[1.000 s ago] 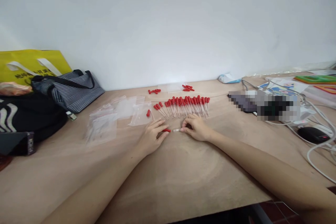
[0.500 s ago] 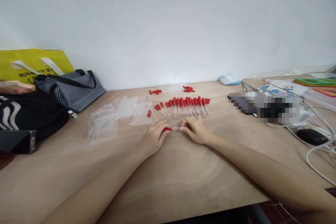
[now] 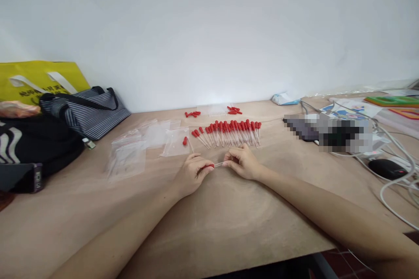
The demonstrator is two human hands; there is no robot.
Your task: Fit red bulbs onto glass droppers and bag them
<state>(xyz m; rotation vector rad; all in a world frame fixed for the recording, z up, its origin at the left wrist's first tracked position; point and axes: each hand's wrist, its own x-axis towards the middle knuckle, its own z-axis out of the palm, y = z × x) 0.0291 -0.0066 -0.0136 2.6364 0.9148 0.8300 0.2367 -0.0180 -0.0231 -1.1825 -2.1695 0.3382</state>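
My left hand (image 3: pixel 194 175) is closed around a red rubber bulb (image 3: pixel 211 166), most of which its fingers cover. A thin clear dropper tube (image 3: pixel 218 164) runs from the bulb to my right hand (image 3: pixel 241 163), which pinches its other end. Bulb and tube meet at the left fingertips; how far one sits inside the other cannot be made out. Just beyond my hands lies a row of droppers (image 3: pixel 234 127) with red bulbs and clear stems. Left of that row, a single dropper's red bulb (image 3: pixel 185 141) rests over a clear bag (image 3: pixel 173 147).
Loose red bulbs lie in two small piles, left (image 3: pixel 193 114) and right (image 3: pixel 233 110), with clear tubes (image 3: pixel 216 112) between. Clear zip bags (image 3: pixel 127 157) overlap on the left, near a striped bag (image 3: pixel 93 113). A black mouse (image 3: pixel 386 169) and white cables (image 3: pixel 388 202) occupy the right.
My left fingers have slid over the red bulb and cover more of it. The tube now slants slightly, its bulb end lower, and my hands are a little closer together.
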